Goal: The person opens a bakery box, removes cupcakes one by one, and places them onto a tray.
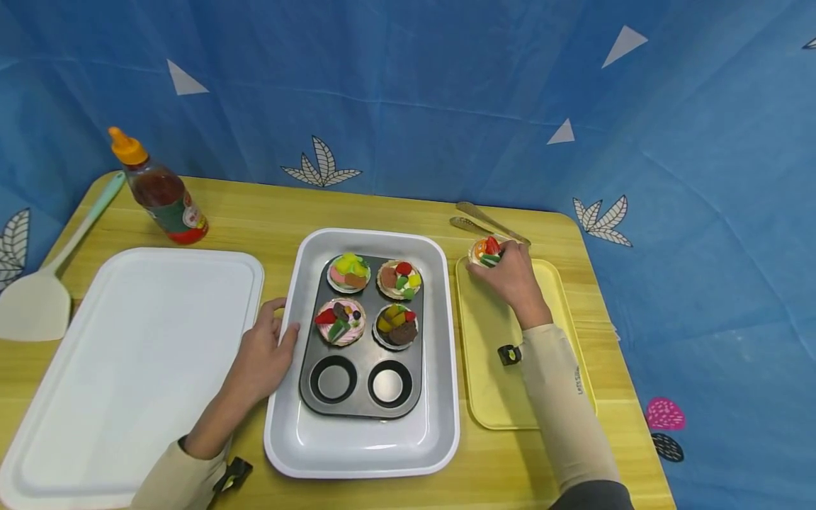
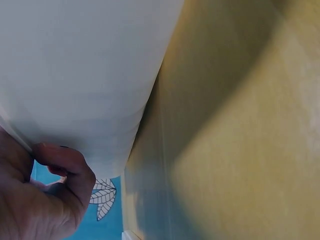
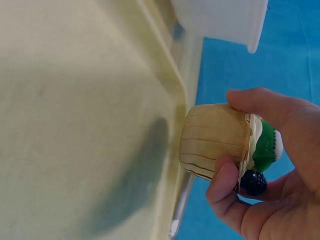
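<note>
My right hand [image 1: 512, 282] pinches a fruit-topped cupcake [image 1: 482, 252] over the far end of the yellow tray [image 1: 491, 397]. In the right wrist view, thumb and fingers grip the pale pleated case of the cupcake [image 3: 214, 139], clear of the tray surface. With my left hand [image 1: 260, 360] I hold the left rim of a deep white tray [image 1: 363, 457]. Inside it lies a dark muffin pan [image 1: 360, 358]. Several decorated cupcakes, one a pink-creamed cupcake [image 1: 344, 320], fill its far cups, while the two near cups hold nothing.
A flat white tray [image 1: 146, 368] lies at the left. Behind it stands a sauce bottle [image 1: 167, 195] with an orange cap, beside a white spatula [image 1: 33, 306]. Metal tongs [image 1: 487, 216] lie behind the yellow tray. Blue patterned cloth [image 1: 408, 92] hangs behind the table.
</note>
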Action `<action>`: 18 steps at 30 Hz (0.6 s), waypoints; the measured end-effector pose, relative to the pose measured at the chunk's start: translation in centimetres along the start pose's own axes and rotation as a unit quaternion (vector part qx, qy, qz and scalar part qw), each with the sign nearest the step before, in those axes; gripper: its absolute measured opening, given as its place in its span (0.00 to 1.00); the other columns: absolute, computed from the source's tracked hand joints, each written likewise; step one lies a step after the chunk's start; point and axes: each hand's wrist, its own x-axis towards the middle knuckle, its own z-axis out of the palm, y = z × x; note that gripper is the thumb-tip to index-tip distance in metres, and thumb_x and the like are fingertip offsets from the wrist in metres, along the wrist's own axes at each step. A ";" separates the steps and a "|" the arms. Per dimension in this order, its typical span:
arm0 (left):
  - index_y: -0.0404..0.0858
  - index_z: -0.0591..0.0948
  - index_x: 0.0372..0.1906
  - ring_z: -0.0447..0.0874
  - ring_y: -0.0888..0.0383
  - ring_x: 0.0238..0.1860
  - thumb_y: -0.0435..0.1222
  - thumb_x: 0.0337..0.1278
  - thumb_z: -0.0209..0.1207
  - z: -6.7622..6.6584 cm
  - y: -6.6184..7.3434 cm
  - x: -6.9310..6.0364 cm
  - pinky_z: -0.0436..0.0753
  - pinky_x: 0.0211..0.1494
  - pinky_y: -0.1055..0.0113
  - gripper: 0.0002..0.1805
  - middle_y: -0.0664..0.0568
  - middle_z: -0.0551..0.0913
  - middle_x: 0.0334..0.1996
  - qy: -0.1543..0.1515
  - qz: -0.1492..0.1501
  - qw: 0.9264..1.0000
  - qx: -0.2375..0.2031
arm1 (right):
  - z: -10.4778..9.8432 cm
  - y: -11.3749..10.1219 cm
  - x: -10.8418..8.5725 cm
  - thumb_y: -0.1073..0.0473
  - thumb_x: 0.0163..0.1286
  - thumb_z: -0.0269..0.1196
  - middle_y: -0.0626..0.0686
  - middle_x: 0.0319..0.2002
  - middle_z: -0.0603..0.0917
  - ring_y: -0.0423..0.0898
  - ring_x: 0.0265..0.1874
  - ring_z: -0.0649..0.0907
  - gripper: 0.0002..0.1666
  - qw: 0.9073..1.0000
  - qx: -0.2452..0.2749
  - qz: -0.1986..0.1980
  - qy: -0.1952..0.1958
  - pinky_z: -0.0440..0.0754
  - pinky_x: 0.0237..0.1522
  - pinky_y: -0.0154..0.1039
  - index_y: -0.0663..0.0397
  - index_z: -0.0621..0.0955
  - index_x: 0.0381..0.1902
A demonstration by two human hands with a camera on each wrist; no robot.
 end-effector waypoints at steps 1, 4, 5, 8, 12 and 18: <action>0.31 0.64 0.68 0.84 0.52 0.31 0.35 0.72 0.52 0.0 0.0 0.0 0.81 0.30 0.62 0.25 0.40 0.86 0.37 0.000 0.001 1.000 -0.001 | 0.1 0.2 0.0 0.42 0.61 0.70 0.71 0.58 0.68 0.61 0.53 0.71 0.46 1.000 0.000 0.001 -0.001 0.73 0.58 0.57 0.75 0.68 0.60; 0.31 0.64 0.68 0.85 0.52 0.32 0.34 0.72 0.52 -0.1 0.1 0.0 0.82 0.31 0.62 0.25 0.39 0.86 0.38 -0.002 0.001 1.000 -0.006 | 0.3 0.7 0.1 0.42 0.60 0.70 0.71 0.59 0.67 0.61 0.53 0.71 0.46 1.000 0.001 0.004 0.000 0.72 0.59 0.57 0.75 0.67 0.59; 0.30 0.64 0.68 0.85 0.52 0.32 0.34 0.72 0.52 -0.1 0.1 0.0 0.82 0.31 0.62 0.25 0.38 0.87 0.39 -0.003 0.001 1.000 -0.007 | 0.4 0.8 0.2 0.42 0.60 0.70 0.71 0.59 0.67 0.61 0.53 0.71 0.46 1.000 0.001 0.006 0.000 0.72 0.59 0.57 0.75 0.67 0.59; 0.31 0.64 0.68 0.85 0.52 0.32 0.34 0.73 0.52 -0.2 0.2 0.0 0.82 0.31 0.63 0.25 0.38 0.87 0.39 -0.004 -0.003 1.000 -0.010 | 0.6 1.1 0.3 0.42 0.59 0.70 0.71 0.57 0.68 0.61 0.53 0.72 0.47 1.000 -0.002 0.009 0.001 0.73 0.59 0.57 0.74 0.67 0.59; 0.31 0.64 0.68 0.85 0.52 0.32 0.35 0.73 0.52 -0.2 0.3 0.0 0.81 0.31 0.63 0.25 0.39 0.86 0.39 -0.003 -0.008 1.000 -0.012 | 0.9 1.3 0.3 0.42 0.59 0.70 0.70 0.54 0.68 0.60 0.51 0.72 0.45 1.000 -0.006 0.014 -0.004 0.74 0.57 0.57 0.72 0.68 0.58; 0.31 0.63 0.69 0.85 0.52 0.32 0.35 0.72 0.52 -0.1 0.1 -0.1 0.82 0.31 0.63 0.25 0.39 0.86 0.38 -0.002 -0.009 1.000 -0.009 | 1.3 1.6 0.3 0.41 0.60 0.69 0.69 0.53 0.68 0.59 0.48 0.72 0.46 1.000 -0.009 0.018 -0.012 0.74 0.56 0.56 0.73 0.67 0.59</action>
